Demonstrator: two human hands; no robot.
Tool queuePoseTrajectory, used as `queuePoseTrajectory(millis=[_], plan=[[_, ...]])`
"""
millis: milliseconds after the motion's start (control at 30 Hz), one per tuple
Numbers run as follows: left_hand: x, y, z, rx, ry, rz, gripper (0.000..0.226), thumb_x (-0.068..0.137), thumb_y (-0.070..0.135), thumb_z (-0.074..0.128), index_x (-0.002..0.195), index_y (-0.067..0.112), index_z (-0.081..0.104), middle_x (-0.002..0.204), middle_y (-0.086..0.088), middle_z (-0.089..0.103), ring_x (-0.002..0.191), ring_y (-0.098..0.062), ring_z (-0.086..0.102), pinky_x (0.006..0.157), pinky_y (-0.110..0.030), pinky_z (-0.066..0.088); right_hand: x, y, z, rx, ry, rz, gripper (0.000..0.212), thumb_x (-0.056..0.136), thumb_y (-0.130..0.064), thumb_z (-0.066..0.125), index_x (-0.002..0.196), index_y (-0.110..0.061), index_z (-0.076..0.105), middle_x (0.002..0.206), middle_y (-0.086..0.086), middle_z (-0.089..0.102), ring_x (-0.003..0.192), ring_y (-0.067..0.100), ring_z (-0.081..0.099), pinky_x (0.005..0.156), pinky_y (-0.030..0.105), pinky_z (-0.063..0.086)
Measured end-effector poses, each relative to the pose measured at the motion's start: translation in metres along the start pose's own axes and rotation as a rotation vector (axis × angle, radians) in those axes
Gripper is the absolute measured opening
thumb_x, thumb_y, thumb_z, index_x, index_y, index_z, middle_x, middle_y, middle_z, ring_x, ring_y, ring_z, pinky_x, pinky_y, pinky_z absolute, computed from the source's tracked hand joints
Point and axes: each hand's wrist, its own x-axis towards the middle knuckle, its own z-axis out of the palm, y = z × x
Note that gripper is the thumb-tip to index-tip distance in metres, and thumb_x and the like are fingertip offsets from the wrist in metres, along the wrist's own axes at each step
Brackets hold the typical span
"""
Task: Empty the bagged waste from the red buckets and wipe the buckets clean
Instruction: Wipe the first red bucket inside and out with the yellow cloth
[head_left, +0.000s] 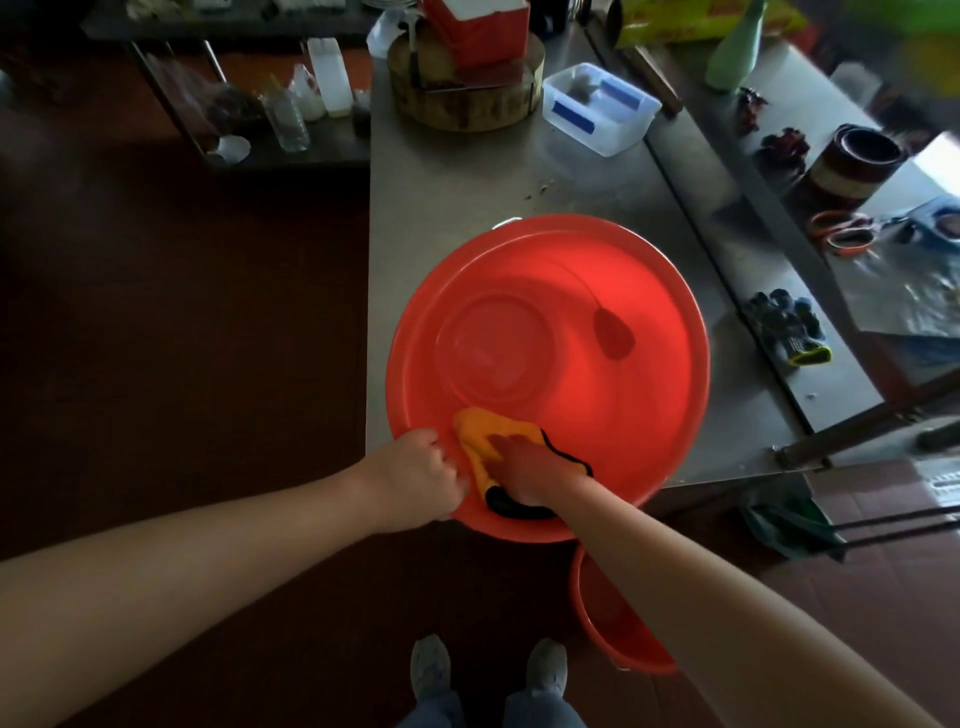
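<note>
- While left hand (422, 470) gripped the rim of red bucket (670, 291), right hand (524, 462), fingers spread, pressed orange cloth (478, 431) beneath it.
- Judged best: firm overlapping sweeps ahead of palm.

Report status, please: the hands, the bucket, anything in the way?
Left hand grips red bucket rim; right hand presses orange cloth on inner wall. Bucket on steel table, no bag inside. Nothing in the way; second red bucket on floor.

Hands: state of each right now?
Left hand: grips the near rim of the red bucket.
Right hand: fingers flat, pressing the orange cloth against the inside wall.
</note>
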Motion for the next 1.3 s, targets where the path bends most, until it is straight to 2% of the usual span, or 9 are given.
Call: queuePoseTrajectory(millis=[100,233,333,467,600,767,967,1100,1300], plan=[[-0.008,0.007,0.005,-0.024,-0.042,0.002,0.035,0.092,0.051,0.059,0.082,0.019,0.066,0.071,0.000,0.069,0.063,-0.018,0.066,0.070,-0.032,0.050,-0.016,0.021,-0.005,-0.301,-0.028,0.067,0.058,0.103,-0.043,0.039,0.156,-0.042,0.017,0.157,-0.002,0.031,0.140,0.031,0.040,0.102,0.056,0.036],[-0.010,0.020,0.008,-0.003,-0.079,-0.015,0.022,0.099,0.029,0.056,0.102,0.010,0.067,0.090,-0.010,0.073,0.080,-0.027,0.071,0.087,-0.041,0.054,-0.030,0.061,-0.030,-0.557,0.067,0.152,0.048,0.105,-0.038,0.031,0.153,-0.041,0.029,0.157,0.003,0.031,0.142,0.035,0.031,0.112,0.048,0.029],[-0.006,0.019,0.002,0.049,-0.068,-0.033,0.014,0.093,0.021,0.062,0.083,0.013,0.066,0.075,-0.006,0.071,0.066,-0.023,0.068,0.075,-0.035,0.055,-0.040,0.075,-0.028,-0.639,0.085,0.175,0.047,0.105,-0.040,0.032,0.152,-0.038,0.031,0.157,0.005,0.029,0.142,0.040,0.028,0.113,0.050,0.026],[0.003,0.026,0.002,0.095,-0.050,-0.021,0.017,0.094,0.012,0.054,0.081,0.012,0.064,0.074,-0.006,0.070,0.065,-0.023,0.067,0.073,-0.036,0.055,-0.047,0.044,0.000,-0.473,-0.040,0.040,0.052,0.107,-0.046,0.024,0.157,-0.032,0.024,0.163,0.005,0.023,0.145,0.038,0.026,0.114,0.053,0.030],[0.004,0.028,0.003,0.103,-0.060,-0.006,0.020,0.096,0.012,0.050,0.080,0.012,0.063,0.076,-0.007,0.070,0.066,-0.023,0.066,0.072,-0.036,0.054,-0.056,0.010,0.018,-0.473,-0.105,-0.180,0.049,0.110,-0.028,0.025,0.158,-0.026,0.025,0.168,0.005,0.007,0.149,0.036,0.015,0.112,0.054,0.036],[0.002,0.029,0.003,0.073,-0.048,-0.001,0.022,0.100,0.019,0.047,0.089,0.011,0.065,0.084,-0.010,0.072,0.074,-0.026,0.069,0.078,-0.039,0.055,-0.070,0.040,0.016,-0.340,-0.009,0.001,0.055,0.107,-0.040,0.033,0.158,-0.041,0.013,0.165,-0.004,0.015,0.147,0.030,0.028,0.111,0.049,0.037],[0.006,0.029,-0.003,0.100,-0.067,0.021,0.019,0.101,0.013,0.047,0.096,0.008,0.064,0.090,-0.011,0.072,0.082,-0.027,0.071,0.085,-0.042,0.054,-0.094,0.092,-0.001,-0.565,0.212,0.100,0.054,0.101,-0.036,0.041,0.153,-0.042,0.027,0.160,0.004,0.024,0.142,0.040,0.027,0.113,0.047,0.026],[0.013,0.025,-0.007,0.135,-0.052,0.011,0.017,0.097,0.019,0.056,0.083,0.014,0.066,0.077,-0.003,0.072,0.068,-0.022,0.069,0.077,-0.036,0.055,-0.097,0.068,0.016,-0.351,0.192,0.147,0.051,0.104,-0.050,0.033,0.154,-0.039,0.025,0.164,0.006,0.016,0.145,0.043,0.021,0.117,0.052,0.019],[0.007,0.025,0.001,0.182,-0.030,0.056,0.022,0.095,0.019,0.058,0.075,0.013,0.064,0.072,-0.006,0.069,0.062,-0.023,0.066,0.068,-0.033,0.053,-0.078,0.033,0.045,-0.133,0.072,0.097,0.055,0.104,-0.057,0.025,0.155,-0.039,0.016,0.164,0.004,0.015,0.144,0.039,0.026,0.115,0.051,0.027]])
